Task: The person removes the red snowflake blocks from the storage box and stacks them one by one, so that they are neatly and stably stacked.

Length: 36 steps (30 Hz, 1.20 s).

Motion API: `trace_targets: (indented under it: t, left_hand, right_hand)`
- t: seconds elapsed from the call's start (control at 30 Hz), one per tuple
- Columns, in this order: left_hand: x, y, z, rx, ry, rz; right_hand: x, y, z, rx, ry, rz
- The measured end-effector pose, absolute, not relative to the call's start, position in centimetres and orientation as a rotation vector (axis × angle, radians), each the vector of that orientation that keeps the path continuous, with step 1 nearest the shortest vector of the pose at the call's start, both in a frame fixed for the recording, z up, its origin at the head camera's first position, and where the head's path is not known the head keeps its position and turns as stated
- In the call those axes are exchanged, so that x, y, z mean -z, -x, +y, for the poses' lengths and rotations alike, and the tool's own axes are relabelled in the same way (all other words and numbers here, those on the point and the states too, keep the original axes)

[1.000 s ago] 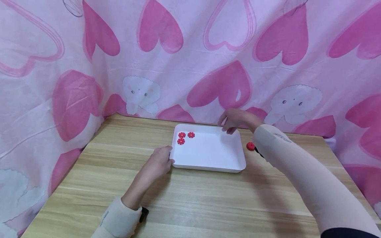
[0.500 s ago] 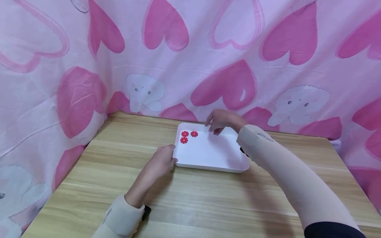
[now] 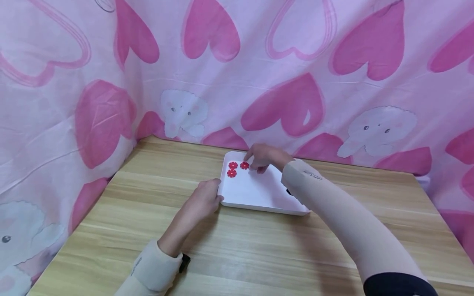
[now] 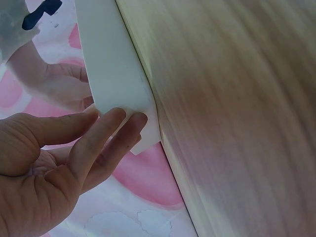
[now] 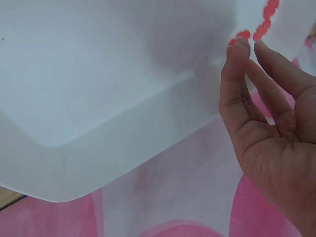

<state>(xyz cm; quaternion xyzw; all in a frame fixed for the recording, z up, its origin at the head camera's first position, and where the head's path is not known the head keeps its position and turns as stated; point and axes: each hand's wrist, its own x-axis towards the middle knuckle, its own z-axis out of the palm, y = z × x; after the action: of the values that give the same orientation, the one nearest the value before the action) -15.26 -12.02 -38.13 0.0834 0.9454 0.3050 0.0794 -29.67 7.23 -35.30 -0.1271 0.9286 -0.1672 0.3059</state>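
A rectangular white tray [image 3: 246, 190] lies flat on the wood-grain counter [image 3: 237, 250]. Three red notched discs [image 3: 231, 174] sit inside the tray near its far left corner: two at its left side, one nearer and one farther, and the rightmost disc [image 3: 244, 166] just beside the farther one. Their close grouping looks deliberate rather than scattered.

The left hand [image 3: 203, 200] pinches the tray's left wall near its near corner, the fingers clamped from outside and the thumb at the rim, presumably to keep the tray from sliding. The right hand [image 3: 263, 158] reaches over the tray's far rim, fingers pointing down at the rightmost disc, likely for fine control over so small a piece. A gap shows between thumb and index fingertip; I cannot tell whether they hold a disc. Behind the tray hangs heart-printed fabric [image 3: 218, 82].
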Motion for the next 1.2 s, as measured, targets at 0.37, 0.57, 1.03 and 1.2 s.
trace_targets:
  t: [0.37,0.57,1.03,1.2]
  left_hand:
    - [38.3,14.9,-12.0,-0.956,-0.245,2.824]
    - [38.2,14.9,-12.0,-0.973,-0.233,2.808]
    - [38.2,15.2,-12.0,-0.964,-0.26,2.816]
    - [38.3,15.1,-12.1,-0.954,-0.258,2.817]
  right_hand:
    - [36.4,29.5,8.4,0.249,0.41,2.554]
    - [36.7,29.4,8.7,0.296,0.421,2.589]
    - [37.1,29.1,8.8,0.217,0.488,2.614]
    - [37.7,28.9,8.7,0.221,0.481,2.634]
